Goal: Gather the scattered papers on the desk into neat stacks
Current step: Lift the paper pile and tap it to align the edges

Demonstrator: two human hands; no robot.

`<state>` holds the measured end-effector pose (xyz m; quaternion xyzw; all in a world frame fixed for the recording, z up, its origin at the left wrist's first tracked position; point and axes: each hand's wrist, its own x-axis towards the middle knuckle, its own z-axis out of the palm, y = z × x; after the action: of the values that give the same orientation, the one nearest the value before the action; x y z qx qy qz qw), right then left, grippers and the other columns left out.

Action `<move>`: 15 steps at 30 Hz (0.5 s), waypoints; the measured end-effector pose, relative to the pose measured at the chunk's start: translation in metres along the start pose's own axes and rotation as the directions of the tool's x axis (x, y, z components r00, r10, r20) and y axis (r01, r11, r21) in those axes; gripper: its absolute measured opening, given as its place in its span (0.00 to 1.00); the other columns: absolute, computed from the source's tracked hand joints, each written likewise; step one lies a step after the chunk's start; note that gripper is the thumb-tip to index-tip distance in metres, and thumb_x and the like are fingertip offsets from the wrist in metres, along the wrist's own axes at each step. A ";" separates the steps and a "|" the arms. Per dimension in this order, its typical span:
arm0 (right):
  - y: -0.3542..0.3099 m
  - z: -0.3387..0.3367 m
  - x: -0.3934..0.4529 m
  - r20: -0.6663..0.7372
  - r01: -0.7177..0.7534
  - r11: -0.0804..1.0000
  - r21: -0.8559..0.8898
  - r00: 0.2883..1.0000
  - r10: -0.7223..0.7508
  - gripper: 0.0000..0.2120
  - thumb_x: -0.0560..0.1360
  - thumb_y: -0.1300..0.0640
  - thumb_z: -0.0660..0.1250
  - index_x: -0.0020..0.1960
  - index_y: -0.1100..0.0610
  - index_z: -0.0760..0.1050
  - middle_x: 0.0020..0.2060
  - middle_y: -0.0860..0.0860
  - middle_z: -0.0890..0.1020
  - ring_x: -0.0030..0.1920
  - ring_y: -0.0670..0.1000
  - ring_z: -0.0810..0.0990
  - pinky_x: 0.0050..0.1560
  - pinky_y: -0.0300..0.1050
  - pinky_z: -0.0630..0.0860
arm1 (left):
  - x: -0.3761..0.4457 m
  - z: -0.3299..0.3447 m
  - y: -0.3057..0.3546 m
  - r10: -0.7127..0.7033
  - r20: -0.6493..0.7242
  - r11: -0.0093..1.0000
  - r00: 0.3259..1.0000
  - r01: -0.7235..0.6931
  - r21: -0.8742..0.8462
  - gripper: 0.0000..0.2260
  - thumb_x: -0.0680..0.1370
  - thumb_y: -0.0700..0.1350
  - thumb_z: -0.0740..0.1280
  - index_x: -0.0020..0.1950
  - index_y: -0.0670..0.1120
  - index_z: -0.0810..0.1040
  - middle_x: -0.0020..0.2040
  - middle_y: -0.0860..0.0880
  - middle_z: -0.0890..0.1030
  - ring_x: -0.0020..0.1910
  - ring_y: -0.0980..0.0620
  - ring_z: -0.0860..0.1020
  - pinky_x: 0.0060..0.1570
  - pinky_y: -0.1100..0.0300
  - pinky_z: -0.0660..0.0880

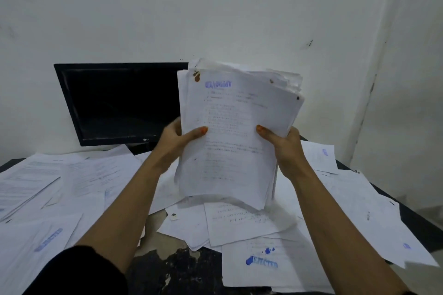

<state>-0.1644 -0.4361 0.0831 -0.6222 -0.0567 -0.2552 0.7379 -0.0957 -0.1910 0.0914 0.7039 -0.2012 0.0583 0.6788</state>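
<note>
Paper stack point(230, 141) upright, gripped by both hands, left point(177, 141), right point(282, 143), above desk point(182, 268)

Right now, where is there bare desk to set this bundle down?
Only one bare patch of desk shows: dark, worn surface at the near edge, between the left forearm and the REJECTED sheet. Loose papers crowd everywhere else, left, right and under the bundle that the left hand and right hand hold upright.

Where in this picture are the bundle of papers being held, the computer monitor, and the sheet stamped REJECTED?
bundle of papers point(230, 141): head view, middle of front page.
monitor point(119, 103): head view, centre of dark screen.
REJECTED sheet point(261, 263): head view, on the blue stamp.
</note>
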 end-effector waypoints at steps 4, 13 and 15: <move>0.010 0.000 -0.001 0.046 -0.056 0.998 0.009 0.997 0.055 0.16 0.70 0.58 0.74 0.57 0.54 0.77 0.51 0.52 0.84 0.51 0.54 0.84 0.50 0.51 0.81 | -0.009 0.010 -0.029 -0.068 -0.050 0.992 0.996 0.063 -0.110 0.20 0.65 0.53 0.76 0.55 0.50 0.79 0.49 0.54 0.85 0.49 0.52 0.84 0.48 0.55 0.82; 0.044 -0.002 -0.011 0.045 -0.138 0.979 -0.150 0.988 0.146 0.19 0.71 0.55 0.75 0.58 0.50 0.74 0.54 0.50 0.82 0.51 0.51 0.82 0.50 0.47 0.81 | -0.025 0.015 -0.082 -0.195 0.002 0.979 0.981 0.195 -0.066 0.21 0.69 0.53 0.75 0.60 0.55 0.74 0.56 0.54 0.81 0.54 0.54 0.80 0.50 0.60 0.78; 0.046 0.002 -0.013 0.011 -0.111 0.984 -0.136 0.993 0.113 0.15 0.72 0.55 0.73 0.55 0.47 0.73 0.52 0.48 0.81 0.50 0.49 0.82 0.47 0.43 0.82 | -0.024 0.017 -0.085 -0.190 -0.016 0.979 0.982 0.189 -0.078 0.25 0.68 0.54 0.75 0.63 0.54 0.73 0.57 0.54 0.81 0.56 0.54 0.79 0.52 0.60 0.78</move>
<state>-0.1549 -0.4259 0.0374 -0.6754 -0.0111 -0.2106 0.7067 -0.0904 -0.2033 0.0018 0.6928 -0.1274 -0.0061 0.7098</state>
